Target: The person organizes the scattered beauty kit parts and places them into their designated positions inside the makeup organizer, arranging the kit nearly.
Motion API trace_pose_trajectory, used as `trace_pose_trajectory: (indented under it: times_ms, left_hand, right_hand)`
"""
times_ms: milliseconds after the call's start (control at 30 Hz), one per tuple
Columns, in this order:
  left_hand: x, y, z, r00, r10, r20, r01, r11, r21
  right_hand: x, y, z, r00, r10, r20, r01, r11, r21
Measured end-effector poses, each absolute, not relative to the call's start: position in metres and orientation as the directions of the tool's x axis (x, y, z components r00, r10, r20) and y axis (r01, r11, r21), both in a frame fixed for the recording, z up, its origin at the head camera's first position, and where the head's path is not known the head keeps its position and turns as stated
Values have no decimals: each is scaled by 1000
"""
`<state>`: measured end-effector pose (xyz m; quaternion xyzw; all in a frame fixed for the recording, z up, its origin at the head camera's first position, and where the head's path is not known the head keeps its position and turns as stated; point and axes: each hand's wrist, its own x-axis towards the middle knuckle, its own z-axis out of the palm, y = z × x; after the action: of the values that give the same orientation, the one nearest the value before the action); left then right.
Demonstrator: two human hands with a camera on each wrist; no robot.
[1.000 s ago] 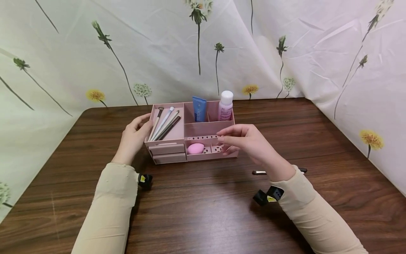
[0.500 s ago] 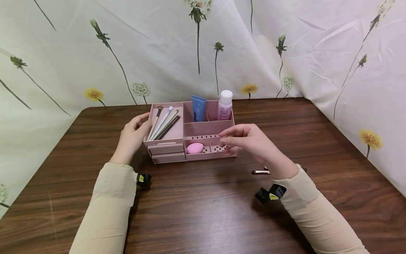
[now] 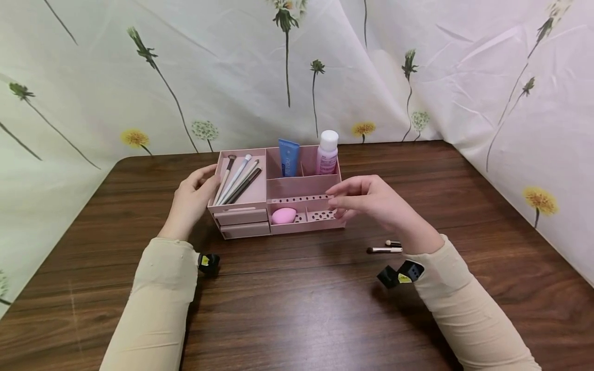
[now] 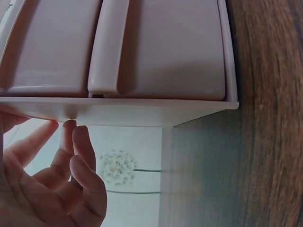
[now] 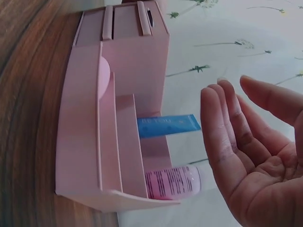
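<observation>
A pink desktop organizer (image 3: 306, 183) stands on the table, with a pink makeup sponge (image 3: 283, 216) in a front compartment. Several makeup brushes (image 3: 238, 180) lie in its top left tray. At the back, a blue tube (image 3: 289, 158) and a bottle of pink liquid (image 3: 327, 154) with a white cap stand upright. My left hand (image 3: 189, 198) rests against the organizer's left side; in the left wrist view its fingertips (image 4: 69, 124) touch the wall. Over the front right compartment hovers my right hand (image 3: 371, 201), its fingers loosely bent. Between them the right wrist view shows nothing.
Two short brushes lie on the dark wooden table (image 3: 287, 309) near my right wrist: a dark-tipped one (image 3: 386, 250) and another (image 3: 393, 242) behind it, both partly covered. A white cloth (image 3: 250, 67) printed with dandelions hangs behind the table.
My right hand has shifted slightly right and away from the compartment, uncovering more of its dotted base and of the two loose brushes. My left hand stays against the organizer.
</observation>
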<state>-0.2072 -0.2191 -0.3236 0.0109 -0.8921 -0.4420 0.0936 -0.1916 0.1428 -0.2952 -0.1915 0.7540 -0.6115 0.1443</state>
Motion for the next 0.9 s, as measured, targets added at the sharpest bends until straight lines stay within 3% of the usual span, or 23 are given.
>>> trace_pose_trajectory:
  times_ms: [900]
  left_hand:
    - [-209, -219, -324, -979, -111, 170, 65, 622, 780]
  right_hand:
    - [-217, 194, -295, -813, -568, -125, -142, 403, -904]
